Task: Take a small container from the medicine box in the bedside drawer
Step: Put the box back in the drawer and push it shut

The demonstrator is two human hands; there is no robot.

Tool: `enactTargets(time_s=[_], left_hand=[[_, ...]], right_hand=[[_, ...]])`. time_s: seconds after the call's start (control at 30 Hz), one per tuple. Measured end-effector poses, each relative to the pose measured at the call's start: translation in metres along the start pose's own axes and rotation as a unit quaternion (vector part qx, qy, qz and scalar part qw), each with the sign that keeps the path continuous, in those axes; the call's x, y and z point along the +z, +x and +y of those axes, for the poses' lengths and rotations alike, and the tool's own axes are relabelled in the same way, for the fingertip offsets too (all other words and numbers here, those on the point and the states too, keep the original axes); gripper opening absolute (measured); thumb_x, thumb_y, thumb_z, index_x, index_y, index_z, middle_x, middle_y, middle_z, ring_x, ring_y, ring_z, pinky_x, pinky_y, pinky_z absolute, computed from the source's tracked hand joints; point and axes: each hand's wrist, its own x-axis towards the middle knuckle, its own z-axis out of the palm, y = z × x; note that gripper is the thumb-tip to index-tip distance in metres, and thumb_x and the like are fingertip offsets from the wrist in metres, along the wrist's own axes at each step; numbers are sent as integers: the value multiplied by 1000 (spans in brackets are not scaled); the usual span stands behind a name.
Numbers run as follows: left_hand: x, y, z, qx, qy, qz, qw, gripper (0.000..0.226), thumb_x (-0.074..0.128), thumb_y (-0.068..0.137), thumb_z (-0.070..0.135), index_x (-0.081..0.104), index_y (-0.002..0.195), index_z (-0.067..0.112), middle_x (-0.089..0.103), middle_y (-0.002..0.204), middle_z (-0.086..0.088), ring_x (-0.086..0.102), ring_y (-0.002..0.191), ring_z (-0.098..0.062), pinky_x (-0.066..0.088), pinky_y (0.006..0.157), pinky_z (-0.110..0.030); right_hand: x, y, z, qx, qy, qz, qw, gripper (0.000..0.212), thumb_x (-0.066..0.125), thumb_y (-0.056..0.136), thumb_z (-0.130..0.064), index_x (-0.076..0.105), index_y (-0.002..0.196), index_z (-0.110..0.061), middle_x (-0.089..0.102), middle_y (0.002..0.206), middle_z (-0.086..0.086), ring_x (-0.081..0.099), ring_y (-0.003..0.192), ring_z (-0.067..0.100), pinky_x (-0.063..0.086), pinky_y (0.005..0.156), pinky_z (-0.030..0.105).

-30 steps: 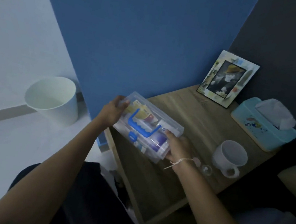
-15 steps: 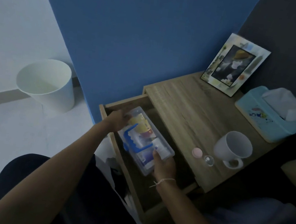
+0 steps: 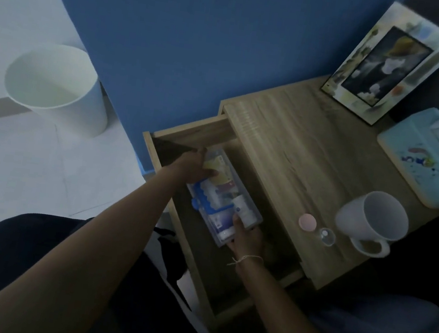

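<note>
The clear medicine box [image 3: 223,200] with a blue handle lies inside the open bedside drawer [image 3: 186,134], its lid shut over colourful packets. My left hand [image 3: 193,164] grips the box's far end. My right hand [image 3: 246,238] grips its near end, thumb on the lid. On the bedside table top [image 3: 293,148], a small clear container [image 3: 326,236] stands next to its pink lid [image 3: 307,222].
A white mug [image 3: 372,223] stands right of the small container. A light-blue tissue box [image 3: 431,163] and a picture frame [image 3: 391,63] sit at the back of the table. A white waste bin [image 3: 55,89] stands on the floor at left.
Both hands have carried the medicine box from above the table top down into the open drawer. The view has shifted closer to the drawer.
</note>
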Motion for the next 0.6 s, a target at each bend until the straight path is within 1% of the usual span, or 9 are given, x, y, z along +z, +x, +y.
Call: enactTargets(time_s=[0.07, 0.13, 0.2, 0.23, 0.3, 0.37, 0.43, 0.5, 0.6], left_hand=[[1, 0, -1, 4, 4, 1, 1000, 72, 60, 89, 34, 24, 145, 8, 42, 145, -19, 43, 131, -35, 39, 108, -46], [5, -5, -2, 7, 80, 34, 996, 77, 54, 91, 40, 16, 149, 8, 26, 154, -20, 30, 139, -37, 28, 115, -48], [16, -13, -4, 25, 177, 95, 979, 78, 44, 93, 47, 7, 150, 10, 7, 159, -18, 11, 146, -35, 10, 119, -47], [22, -16, -5, 39, 203, 114, 972, 78, 40, 94, 50, 4, 150, 10, 1, 160, -16, 4, 147, -33, 6, 119, -46], [34, -23, -9, 59, 230, 100, 966, 82, 35, 92, 58, 0, 150, 10, -7, 160, -15, -5, 147, -31, 1, 118, -45], [42, -28, -11, 64, 239, 61, 967, 91, 37, 89, 63, -6, 150, 10, -12, 159, -14, -11, 147, -30, -2, 118, -45], [43, -31, -10, 60, 244, 46, 967, 95, 39, 88, 64, -7, 150, 9, -13, 159, -13, -13, 146, -30, -2, 118, -46], [41, -33, -9, 57, 243, 41, 967, 96, 41, 87, 63, -7, 150, 9, -13, 159, -13, -13, 146, -30, -2, 118, -46], [39, -38, -9, 58, 242, 30, 968, 97, 42, 87, 63, -7, 150, 8, -14, 159, -13, -13, 146, -30, -3, 118, -46]], right_hand=[[0, -1, 2, -27, -37, 4, 999, 45, 66, 87, -31, 52, 128, -20, 64, 119, 6, 64, 107, 20, 53, 93, 47], [0, -4, 3, -86, -164, 40, 982, 59, 63, 88, -37, 41, 139, -19, 57, 132, 9, 57, 118, 22, 49, 99, 44], [-4, -4, -1, -149, -310, 76, 936, 74, 57, 91, -42, 21, 151, -18, 36, 151, 11, 42, 134, 24, 41, 106, 41], [-5, -3, -3, -188, -358, 71, 912, 76, 53, 93, -41, 12, 153, -17, 23, 158, 10, 32, 141, 24, 35, 110, 41], [-7, 3, -8, -264, -452, 21, 852, 71, 43, 98, -38, 3, 153, -14, 4, 163, 9, 9, 149, 24, 18, 119, 41], [-10, 7, -6, -303, -523, -24, 797, 67, 31, 101, -40, -3, 152, -12, -6, 162, 10, -7, 149, 24, 1, 120, 39], [-11, 9, 0, -318, -563, -24, 762, 66, 21, 100, -45, -5, 151, -11, -7, 161, 11, -11, 148, 24, -5, 117, 39], [-11, 7, 9, -336, -593, -7, 732, 66, 9, 97, -48, -7, 149, -10, -4, 161, 13, -10, 146, 23, -5, 116, 40], [-9, 7, 21, -346, -602, -2, 719, 65, 3, 94, -49, -10, 145, -11, 0, 161, 14, -9, 144, 23, -1, 117, 42]])
